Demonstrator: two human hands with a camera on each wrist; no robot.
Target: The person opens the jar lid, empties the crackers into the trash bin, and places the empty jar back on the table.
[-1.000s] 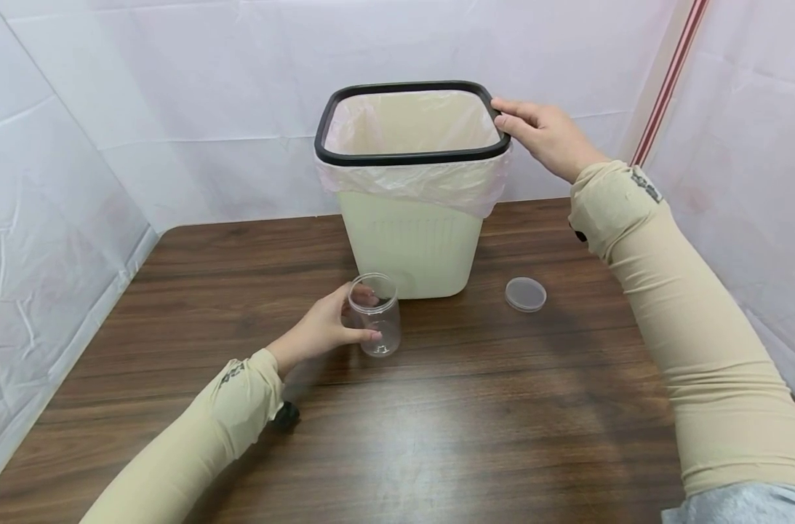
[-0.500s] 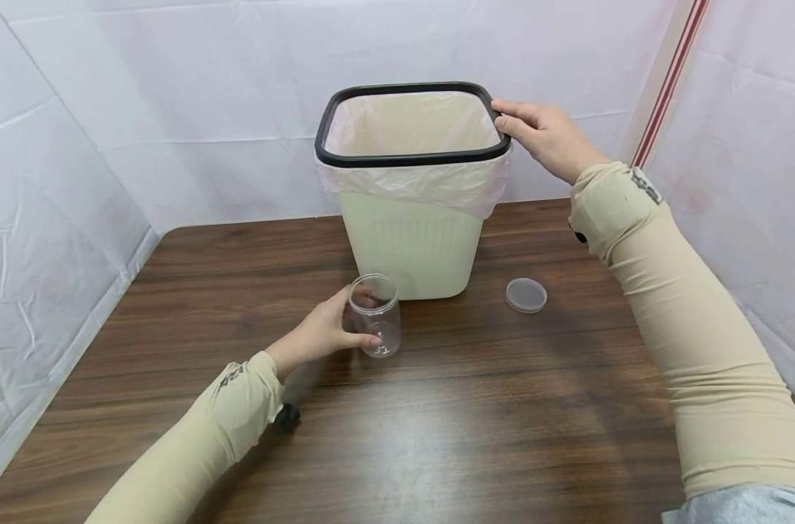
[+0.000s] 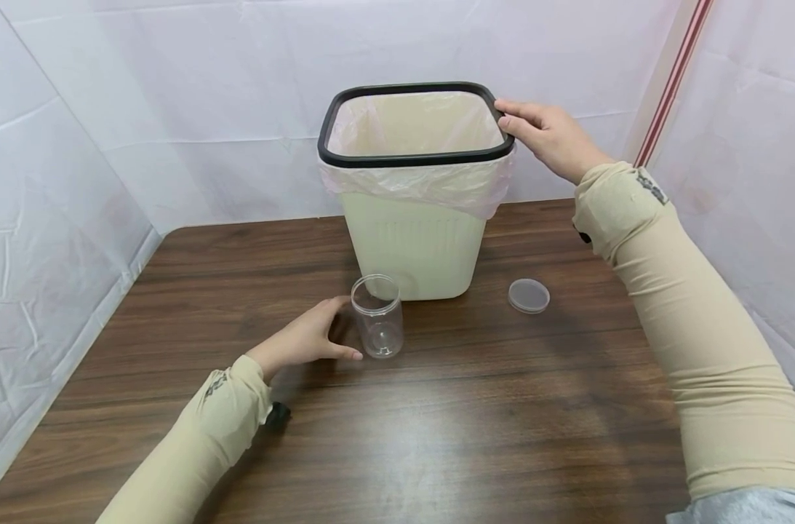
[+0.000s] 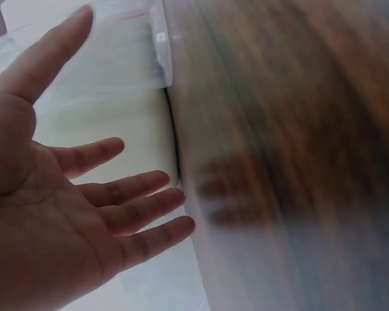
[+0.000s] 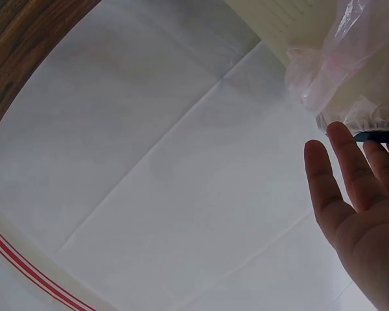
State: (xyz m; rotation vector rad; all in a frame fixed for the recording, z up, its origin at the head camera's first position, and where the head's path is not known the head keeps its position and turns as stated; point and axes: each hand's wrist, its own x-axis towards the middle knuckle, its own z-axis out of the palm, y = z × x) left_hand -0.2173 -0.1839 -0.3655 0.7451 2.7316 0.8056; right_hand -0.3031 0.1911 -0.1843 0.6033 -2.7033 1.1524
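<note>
A clear plastic jar (image 3: 380, 327) without its lid stands upright on the wooden table, close to the front of a cream trash can (image 3: 417, 247). My left hand (image 3: 308, 336) is just left of the jar, thumb and fingers spread apart around its near side with nothing gripped. In the left wrist view the fingers of the left hand (image 4: 84, 194) are extended, palm showing. My right hand (image 3: 550, 138) rests its fingertips at the right side of the can's black rim (image 3: 413, 158). From the right wrist view, the right hand (image 5: 363, 201) has its fingers extended by the rim.
A pink translucent bag (image 3: 430, 182) lines the can and folds over its outside. The round clear lid (image 3: 529, 296) lies on the brown table (image 3: 476, 415), right of the can. White sheeting (image 3: 227, 94) hangs behind and along both sides.
My left hand has let go of the jar and drawn back to the left. The jar stays where it stood. My right hand keeps its place at the rim.
</note>
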